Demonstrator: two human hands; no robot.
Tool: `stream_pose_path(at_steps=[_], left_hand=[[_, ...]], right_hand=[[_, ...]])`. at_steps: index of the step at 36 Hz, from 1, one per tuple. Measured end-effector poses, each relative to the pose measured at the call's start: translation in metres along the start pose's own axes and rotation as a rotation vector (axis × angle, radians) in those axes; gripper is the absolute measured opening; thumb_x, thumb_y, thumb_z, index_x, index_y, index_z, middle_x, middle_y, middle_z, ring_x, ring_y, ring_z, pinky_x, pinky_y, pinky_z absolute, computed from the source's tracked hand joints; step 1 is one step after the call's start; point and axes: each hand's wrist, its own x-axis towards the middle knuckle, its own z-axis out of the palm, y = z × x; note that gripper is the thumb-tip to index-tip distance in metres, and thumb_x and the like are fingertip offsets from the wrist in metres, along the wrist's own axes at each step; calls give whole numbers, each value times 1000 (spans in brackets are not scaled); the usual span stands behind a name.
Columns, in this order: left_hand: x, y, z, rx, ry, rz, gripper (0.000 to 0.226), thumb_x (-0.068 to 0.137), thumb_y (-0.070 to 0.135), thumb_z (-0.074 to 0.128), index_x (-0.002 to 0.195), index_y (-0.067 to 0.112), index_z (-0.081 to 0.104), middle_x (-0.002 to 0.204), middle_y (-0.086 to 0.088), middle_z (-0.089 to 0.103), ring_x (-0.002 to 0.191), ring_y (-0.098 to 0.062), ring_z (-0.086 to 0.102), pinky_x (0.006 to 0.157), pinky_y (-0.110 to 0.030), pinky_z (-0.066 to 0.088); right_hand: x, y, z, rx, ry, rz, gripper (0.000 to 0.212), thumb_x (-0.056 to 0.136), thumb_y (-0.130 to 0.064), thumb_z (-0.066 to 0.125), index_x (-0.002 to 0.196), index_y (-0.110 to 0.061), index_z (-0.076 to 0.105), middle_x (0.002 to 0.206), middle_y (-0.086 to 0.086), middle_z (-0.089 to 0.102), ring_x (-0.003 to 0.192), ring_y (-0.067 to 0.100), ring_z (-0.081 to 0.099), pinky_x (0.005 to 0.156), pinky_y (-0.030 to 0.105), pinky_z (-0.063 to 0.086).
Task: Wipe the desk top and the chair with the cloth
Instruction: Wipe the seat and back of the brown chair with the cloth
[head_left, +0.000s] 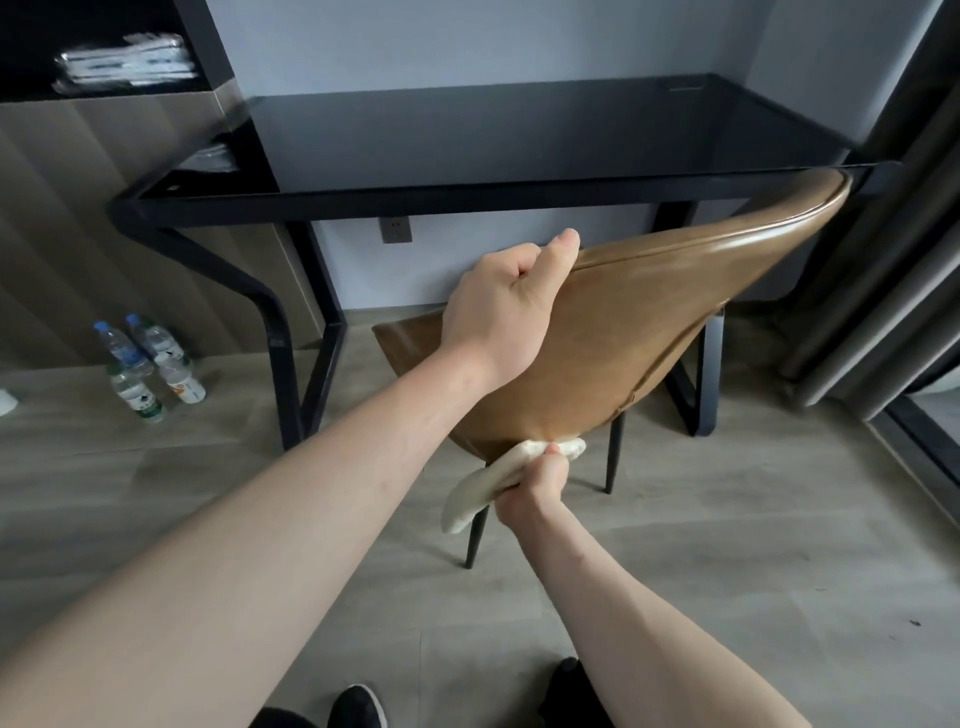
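Observation:
A brown leather chair on black legs stands in front of the black glass-topped desk, its back facing me. My left hand grips the left edge of the chair's backrest, thumb on top. Lower down, my right hand holds a bunched cream cloth and presses it against the bottom of the backrest's rear side. One end of the cloth hangs down to the left of that hand.
Several water bottles stand on the wooden floor left of the desk's leg. A dark shelf unit with wrapped items is at the upper left. Grey curtains hang at the right. My dark shoes show at the bottom edge.

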Motion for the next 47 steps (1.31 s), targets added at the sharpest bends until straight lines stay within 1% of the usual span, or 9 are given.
stream_pose_path(at_steps=[8, 16, 21, 26, 30, 32, 35, 39, 47], left_hand=[[3, -1, -6, -17, -45, -4, 58, 105, 53, 40, 58, 27, 20, 48, 10, 25, 52, -11, 31, 61, -31, 27], [21, -13, -16, -26, -59, 26, 59, 106, 52, 39, 58, 26, 17, 50, 10, 21, 52, -10, 29, 67, -35, 32], [29, -21, -17, -86, -96, 63, 59, 106, 49, 42, 61, 22, 15, 54, 10, 18, 52, -11, 26, 62, -23, 28], [34, -29, -16, -119, -96, 111, 59, 107, 46, 44, 62, 19, 15, 54, 10, 18, 52, -11, 26, 54, -17, 24], [36, -29, -17, -136, -96, 126, 58, 107, 45, 44, 65, 18, 14, 56, 9, 17, 52, -11, 25, 52, -16, 25], [36, -28, -17, -134, -95, 124, 59, 107, 45, 44, 64, 18, 15, 55, 9, 17, 51, -11, 26, 52, -14, 26], [35, -25, -18, -136, -100, 110, 59, 107, 43, 45, 61, 20, 16, 53, 11, 17, 49, -10, 25, 51, -10, 28], [31, -19, -20, -111, -104, 73, 59, 107, 44, 44, 61, 21, 15, 53, 11, 16, 47, -9, 24, 50, -9, 29], [20, -5, -23, -30, -76, -21, 61, 106, 48, 42, 56, 25, 16, 49, 12, 18, 46, -8, 26, 46, -12, 23]], right_hand=[[0, 12, 7, -13, 0, -45, 60, 112, -46, 26, 160, -11, 35, 162, 11, 39, 150, 34, 34, 120, 46, 28], [56, 34, 13, -126, -64, -31, 57, 108, -48, 39, 148, -10, 53, 155, 10, 48, 145, 31, 42, 121, 43, 29], [99, 52, 12, -275, -47, -48, 53, 106, -46, 46, 139, -9, 62, 137, 7, 61, 120, 25, 50, 115, 41, 32], [125, 71, 13, -313, -14, -8, 54, 109, -39, 39, 151, -6, 48, 155, 11, 47, 147, 31, 39, 120, 42, 26], [144, 77, 8, -380, 12, -7, 54, 107, -36, 40, 149, -2, 48, 149, 17, 52, 141, 35, 46, 109, 47, 38], [144, 75, 7, -406, 19, 20, 54, 106, -35, 42, 147, -1, 50, 136, 20, 58, 136, 33, 48, 103, 48, 41], [132, 66, 7, -425, -36, -44, 46, 109, -20, 36, 145, 5, 49, 145, 25, 54, 138, 40, 50, 109, 47, 42], [105, 51, 4, -370, -43, -43, 27, 107, -20, 39, 125, -10, 57, 140, 18, 58, 130, 37, 53, 105, 45, 43], [62, 12, -10, -216, -90, -55, 28, 107, -9, 35, 112, -5, 63, 125, 15, 66, 114, 37, 61, 107, 48, 48]])
